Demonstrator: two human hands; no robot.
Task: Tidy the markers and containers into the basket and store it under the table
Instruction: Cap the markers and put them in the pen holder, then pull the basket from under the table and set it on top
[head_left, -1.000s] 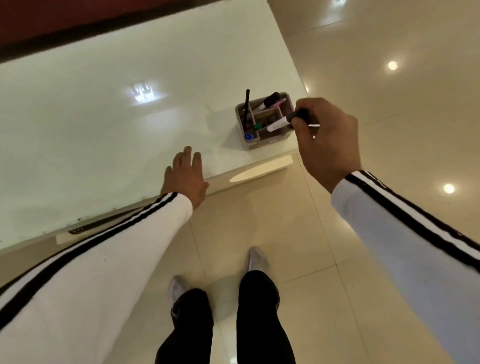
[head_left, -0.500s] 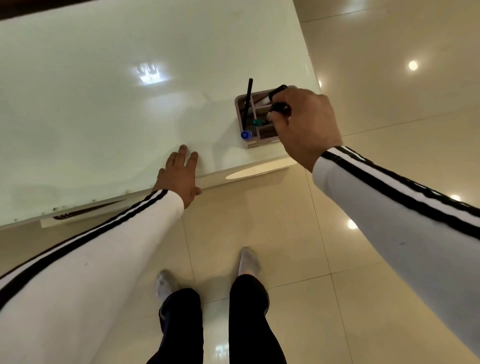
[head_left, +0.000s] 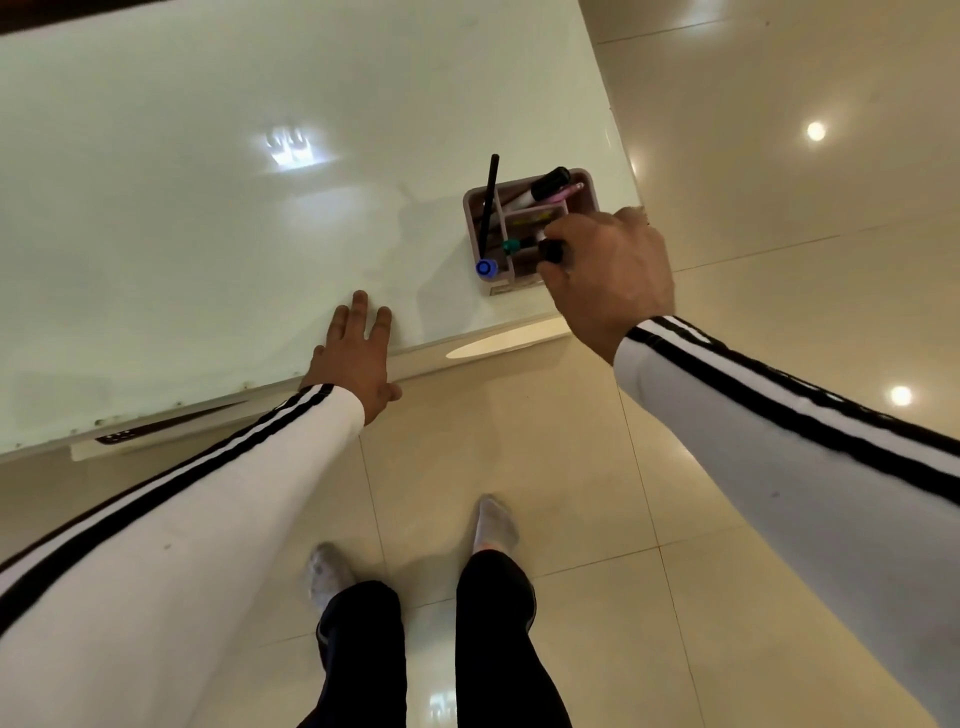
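Our right hand pinches seemingly the last marker over the basket; stowing under the desk remains.

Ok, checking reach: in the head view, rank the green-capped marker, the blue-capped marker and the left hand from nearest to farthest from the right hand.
1. green-capped marker, in the basket, beside the right hand's fingers.
2. blue-capped marker, at the basket's near left corner.
3. left hand, flat on the table edge.

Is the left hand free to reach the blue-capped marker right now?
Probably yes: the left hand rests flat and empty on the table, with bare surface between it and the blue-capped marker.
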